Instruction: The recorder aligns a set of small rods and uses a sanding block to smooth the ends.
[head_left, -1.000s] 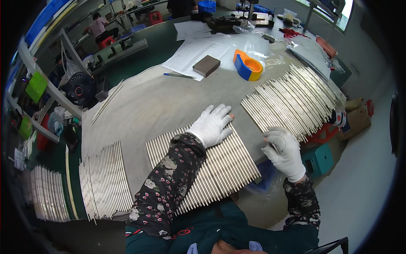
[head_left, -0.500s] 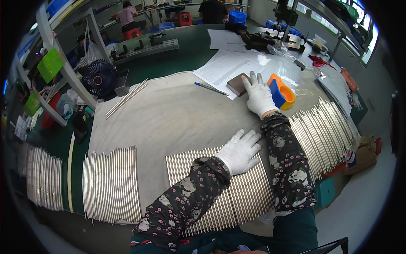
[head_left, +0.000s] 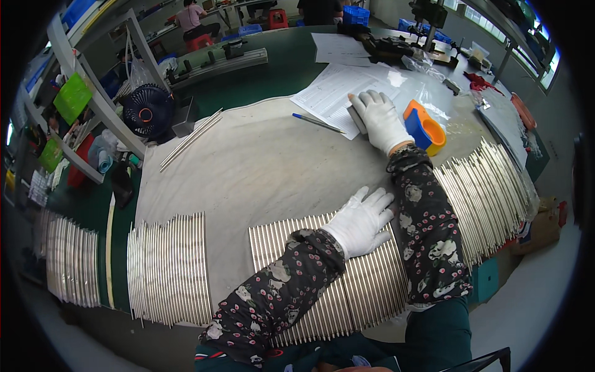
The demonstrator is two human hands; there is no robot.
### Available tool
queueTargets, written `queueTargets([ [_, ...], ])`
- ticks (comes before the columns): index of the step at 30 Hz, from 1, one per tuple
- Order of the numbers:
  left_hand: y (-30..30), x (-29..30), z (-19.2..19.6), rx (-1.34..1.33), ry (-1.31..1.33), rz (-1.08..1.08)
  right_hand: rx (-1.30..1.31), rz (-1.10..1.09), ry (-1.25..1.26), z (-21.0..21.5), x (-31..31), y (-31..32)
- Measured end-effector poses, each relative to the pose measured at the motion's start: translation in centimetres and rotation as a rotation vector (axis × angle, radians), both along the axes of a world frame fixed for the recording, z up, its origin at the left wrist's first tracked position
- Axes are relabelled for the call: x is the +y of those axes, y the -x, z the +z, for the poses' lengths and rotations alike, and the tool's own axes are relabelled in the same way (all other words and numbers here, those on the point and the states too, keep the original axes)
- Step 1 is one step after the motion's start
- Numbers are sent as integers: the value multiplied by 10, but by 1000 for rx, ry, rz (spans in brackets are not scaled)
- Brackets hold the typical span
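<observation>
Both of my hands wear white gloves. My left hand (head_left: 361, 224) lies spread and flat on the far part of a row of thin silvery metal rods (head_left: 372, 291), set side by side in front of me. Farther out, my right hand (head_left: 381, 121) is closed over a small brown-grey rectangular block (head_left: 356, 119); only its left edge shows past the glove. Just right of that hand stands an orange and blue tape-dispenser-shaped holder (head_left: 427, 133). A blue pen (head_left: 317, 122) and printed sheets (head_left: 328, 93) lie to the block's left.
More rods form a row on the left (head_left: 167, 270), a far-left bundle (head_left: 73, 263) and a slanted pile on the right (head_left: 486, 198). A few loose rods (head_left: 191, 139) lie near a dark fan (head_left: 147, 111). Metal shelf posts rise at the left. People sit in the background.
My right hand has closed over the block, now tilted and mostly covered. My left hand stays on the rods. The whole view has shifted slightly.
</observation>
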State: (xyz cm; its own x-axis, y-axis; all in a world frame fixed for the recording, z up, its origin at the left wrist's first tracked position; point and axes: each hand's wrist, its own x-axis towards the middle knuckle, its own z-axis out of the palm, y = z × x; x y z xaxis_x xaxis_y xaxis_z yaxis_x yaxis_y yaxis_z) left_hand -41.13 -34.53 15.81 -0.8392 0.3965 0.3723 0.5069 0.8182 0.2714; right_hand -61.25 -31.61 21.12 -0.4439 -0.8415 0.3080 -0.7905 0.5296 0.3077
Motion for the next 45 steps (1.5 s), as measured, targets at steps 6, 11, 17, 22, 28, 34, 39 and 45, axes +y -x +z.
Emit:
queueTargets([
  [6,0,-7,12,17,78,15,-193,56,613,52,79,-100],
  [11,8,-21,13,-15,171,21,-340,-364,105,64,138,-167],
  [17,2,-14,24,-29,266,97,-220,-398,44,8,189,-197],
  [22,-7,2,34,-141,151,49,-202,-292,165,-9,208,-205],
  [28,-3,12,15,-150,309,214,-253,-366,551,5,228,-253],
  [34,-3,10,21,-181,322,222,-401,-443,534,-8,239,-299],
  [39,2,16,21,-191,337,234,-410,-487,506,-7,241,-307],
  [45,1,17,21,-176,334,242,-439,-508,515,-7,245,-312],
])
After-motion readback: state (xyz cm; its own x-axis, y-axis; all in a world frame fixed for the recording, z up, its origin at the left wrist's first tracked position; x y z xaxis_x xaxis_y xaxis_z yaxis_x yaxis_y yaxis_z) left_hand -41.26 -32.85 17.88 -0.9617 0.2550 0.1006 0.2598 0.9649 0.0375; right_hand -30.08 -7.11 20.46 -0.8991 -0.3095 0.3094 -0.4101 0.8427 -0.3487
